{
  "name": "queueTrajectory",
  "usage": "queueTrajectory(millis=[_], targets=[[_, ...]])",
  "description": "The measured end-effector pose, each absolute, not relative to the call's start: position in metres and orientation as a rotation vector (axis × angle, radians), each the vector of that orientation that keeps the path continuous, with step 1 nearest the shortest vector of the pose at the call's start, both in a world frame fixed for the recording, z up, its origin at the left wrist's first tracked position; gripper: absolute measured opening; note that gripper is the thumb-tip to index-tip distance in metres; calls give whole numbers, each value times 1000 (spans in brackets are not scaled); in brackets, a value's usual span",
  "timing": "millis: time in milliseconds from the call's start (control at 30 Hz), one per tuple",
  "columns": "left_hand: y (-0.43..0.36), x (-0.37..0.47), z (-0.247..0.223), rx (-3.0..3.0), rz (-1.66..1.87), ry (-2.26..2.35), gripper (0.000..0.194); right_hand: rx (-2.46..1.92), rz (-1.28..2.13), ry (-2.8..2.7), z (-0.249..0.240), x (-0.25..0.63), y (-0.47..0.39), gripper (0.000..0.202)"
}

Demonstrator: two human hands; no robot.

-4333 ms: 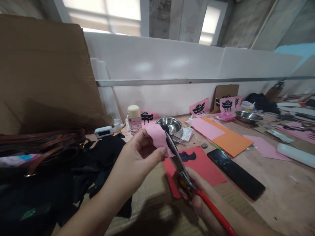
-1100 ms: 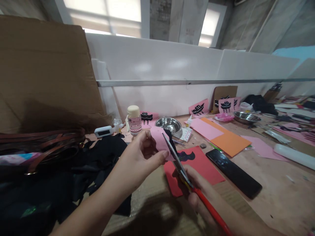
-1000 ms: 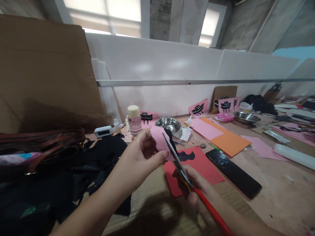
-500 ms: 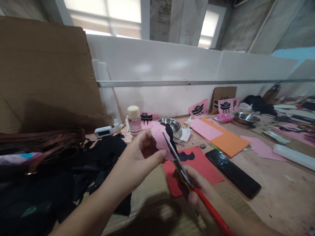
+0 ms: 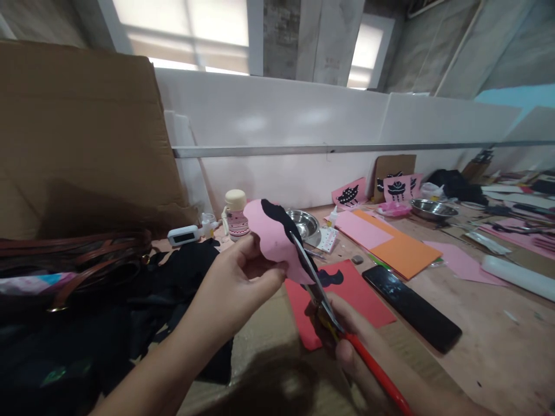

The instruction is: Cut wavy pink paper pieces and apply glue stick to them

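Note:
Between thumb and fingers my left hand point(image 5: 249, 274) holds a wavy-edged pink paper piece point(image 5: 277, 245). Black material point(image 5: 277, 212) shows along the paper's upper right edge. My right hand point(image 5: 347, 341) grips red-handled scissors point(image 5: 323, 294), whose blades lie at the right edge of the pink and black pieces. Below the blades a red sheet point(image 5: 364, 300) lies on the table, with a dark curved cutout point(image 5: 332, 278) on it.
A black phone point(image 5: 411, 306) lies right of the red sheet. Orange paper point(image 5: 403, 251), a metal bowl point(image 5: 303, 224) and a cream-lidded bottle point(image 5: 236, 214) stand or lie behind. Black cloth point(image 5: 186, 289) and a brown-strapped bag point(image 5: 104, 254) are at left.
The pink paper has turned and shifted left and up in my left hand, showing more of its surface and of the black edge. The scissors have barely moved.

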State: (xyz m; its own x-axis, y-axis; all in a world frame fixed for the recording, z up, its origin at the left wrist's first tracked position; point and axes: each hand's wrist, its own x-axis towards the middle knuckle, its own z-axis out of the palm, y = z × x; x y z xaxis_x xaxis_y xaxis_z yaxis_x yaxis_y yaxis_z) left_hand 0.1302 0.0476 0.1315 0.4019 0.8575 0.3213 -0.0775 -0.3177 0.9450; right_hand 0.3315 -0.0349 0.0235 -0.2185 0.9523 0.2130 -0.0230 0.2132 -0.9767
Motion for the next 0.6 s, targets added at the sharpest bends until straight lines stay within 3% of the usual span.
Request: queueTrajectory(millis=[600], targets=[[48, 129, 129, 1569, 1090, 690, 23, -926, 1279, -1505, 43, 332, -46, 58]])
